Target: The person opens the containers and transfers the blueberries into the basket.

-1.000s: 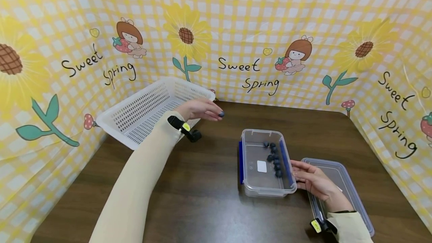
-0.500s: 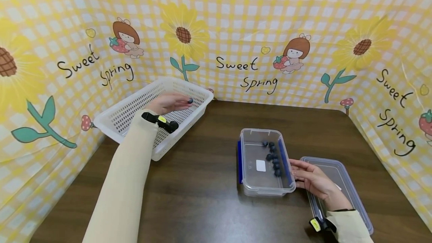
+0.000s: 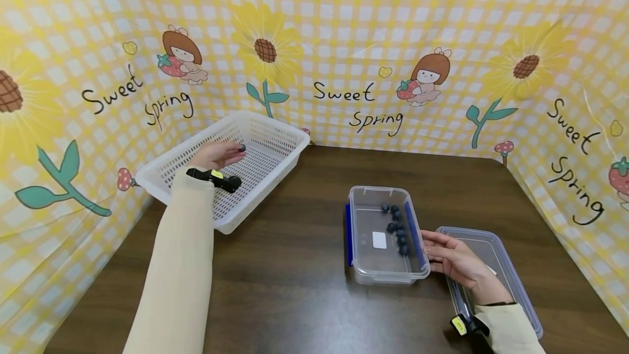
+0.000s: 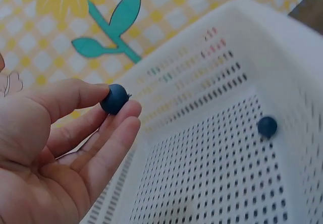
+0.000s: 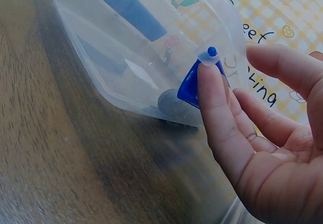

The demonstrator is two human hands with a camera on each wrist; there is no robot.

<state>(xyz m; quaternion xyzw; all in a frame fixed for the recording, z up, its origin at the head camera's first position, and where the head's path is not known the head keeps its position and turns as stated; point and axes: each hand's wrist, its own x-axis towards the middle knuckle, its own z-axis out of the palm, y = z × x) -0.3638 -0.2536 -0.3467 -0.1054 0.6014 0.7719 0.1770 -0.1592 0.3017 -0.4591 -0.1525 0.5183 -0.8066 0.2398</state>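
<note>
Between its thumb and fingertips my left hand (image 3: 216,154) pinches a blueberry (image 4: 115,99), held up over the white perforated basket (image 3: 267,179). A second blueberry (image 4: 267,127) lies in the basket near its side wall, as the left wrist view shows. At the right, the fingers of my right hand (image 3: 459,264) rest against the side of a clear plastic container (image 3: 366,266), by its blue latch (image 5: 191,85). These fingers are mostly straight and do not wrap round the box. Several blueberries (image 3: 400,236) sit in the container, along its right half.
A clear lid (image 3: 513,283) lies on the brown table (image 3: 295,299), partly beneath my right hand and wrist. Yellow checked cloth (image 3: 344,42) walls the table at the back and both sides. The basket stands against it at the back left.
My left hand has moved left with the blueberry, from beyond the basket's right rim to over its inside. My right hand stays at the container's side.
</note>
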